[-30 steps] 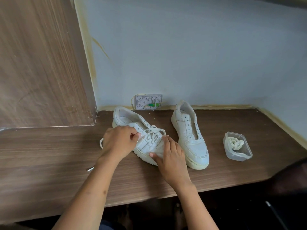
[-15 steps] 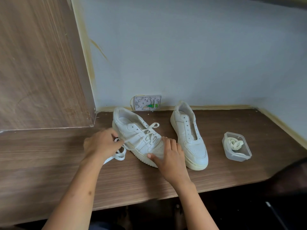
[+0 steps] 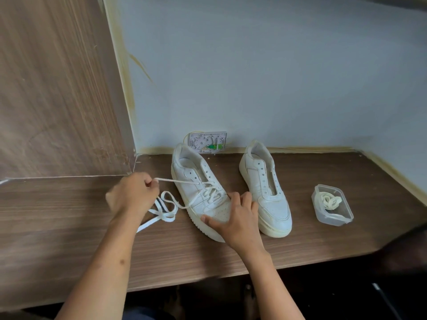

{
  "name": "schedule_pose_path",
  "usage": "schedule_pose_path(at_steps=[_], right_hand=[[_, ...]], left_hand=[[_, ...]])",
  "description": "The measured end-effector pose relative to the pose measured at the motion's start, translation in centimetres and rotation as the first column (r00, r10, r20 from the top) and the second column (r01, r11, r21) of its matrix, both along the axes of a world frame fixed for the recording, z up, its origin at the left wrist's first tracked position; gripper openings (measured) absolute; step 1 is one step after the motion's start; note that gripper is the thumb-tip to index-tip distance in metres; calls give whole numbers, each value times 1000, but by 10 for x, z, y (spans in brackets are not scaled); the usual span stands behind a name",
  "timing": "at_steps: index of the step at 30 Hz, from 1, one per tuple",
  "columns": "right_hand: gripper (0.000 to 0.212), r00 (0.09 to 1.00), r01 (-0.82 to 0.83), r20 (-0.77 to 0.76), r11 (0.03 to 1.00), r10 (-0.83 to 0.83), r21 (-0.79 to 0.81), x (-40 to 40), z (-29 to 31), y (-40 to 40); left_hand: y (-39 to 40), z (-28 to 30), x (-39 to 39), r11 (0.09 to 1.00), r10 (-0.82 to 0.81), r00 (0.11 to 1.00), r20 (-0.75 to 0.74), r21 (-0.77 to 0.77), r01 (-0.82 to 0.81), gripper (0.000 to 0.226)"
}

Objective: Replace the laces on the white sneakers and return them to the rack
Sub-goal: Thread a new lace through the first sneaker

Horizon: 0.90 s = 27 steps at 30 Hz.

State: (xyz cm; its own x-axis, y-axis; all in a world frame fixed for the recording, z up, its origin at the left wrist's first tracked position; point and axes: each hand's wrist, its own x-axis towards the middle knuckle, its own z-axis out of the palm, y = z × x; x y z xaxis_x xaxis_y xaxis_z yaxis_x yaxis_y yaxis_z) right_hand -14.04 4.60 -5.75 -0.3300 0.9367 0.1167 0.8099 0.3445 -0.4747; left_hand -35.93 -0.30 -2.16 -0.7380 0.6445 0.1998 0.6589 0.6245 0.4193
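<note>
Two white leather low-top sneakers stand on the brown wood-grain counter (image 3: pixel 300 255), toes toward the person. The left sneaker (image 3: pixel 196 192) lies between the two hands; the right sneaker (image 3: pixel 265 192), with bare eyelets and no lace, sits just beyond the right hand, on its outer side.

The left hand (image 3: pixel 132 196) is curled into a fist, pinching a flat white lace (image 3: pixel 182 181) that runs taut from the fingers to the upper eyelets of the left sneaker. The slack of that lace lies in loops on the counter just beside this hand, between it and the shoe. The right hand (image 3: pixel 235 219) rests on the toe of the left sneaker, fingers spread and nearly straight, thumb against the sole edge, gripping nothing.

Further out past the right sneaker, well apart from the right hand, stands one clear plastic rectangular tub (image 3: pixel 332 207) holding a coiled cream lace (image 3: pixel 330 200). Behind the left sneaker, a white wall socket plate (image 3: pixel 208 142) sits against the pale blue wall (image 3: pixel 277 77). A tall wood-grain panel (image 3: pixel 57 88) rises beyond the left hand.
</note>
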Motion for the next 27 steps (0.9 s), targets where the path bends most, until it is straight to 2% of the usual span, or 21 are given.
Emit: schedule_pose_path(at_steps=[3,5,7,10,13,15,18,20,23,25,27], right_hand=[[84,1000,16,-8,1000,-16,-14,-2,2,-2],[84,999,28,-19,999,-29,-41,-2,3,-4],[85,999,46,-7,998,-46,-41,-3,4,-7],[88,995,86,42,996,-85,-14,-6,7,-15],[87,989,133,74,991,-130,-30,-8,11,-24],[87,986,150,83,987,-145,-64,-9,13,-30],[82,988,145,76,983,-136,-115,-6,17,-34],[70,992,129,8,979,-129,-155,0,18,-32],[37,972,73,-213,989,-100,-128,11,18,-26],[21,906,-9,-422,992,-45,-125,13,20,-23],[23,771,-163,-637,961,-17,-224,10,28,-25]], left_hand=[[1,-2,4,1000,-11,1000,-20,-25,10,29],[2,-3,3,997,-79,997,-14,-20,79,22],[1,-6,1,980,-197,980,10,8,196,19],[2,-6,6,906,-421,907,-1,46,421,18],[5,-4,22,822,-568,823,-16,-53,567,13],[8,-5,29,790,-602,797,48,-112,603,31],[10,-4,34,761,-622,774,121,-141,634,77],[9,-5,38,762,-624,749,223,-34,646,82],[6,1,47,733,-679,599,425,335,592,76],[4,11,52,660,-751,487,445,493,567,75],[2,17,57,609,-793,438,424,540,581,55]])
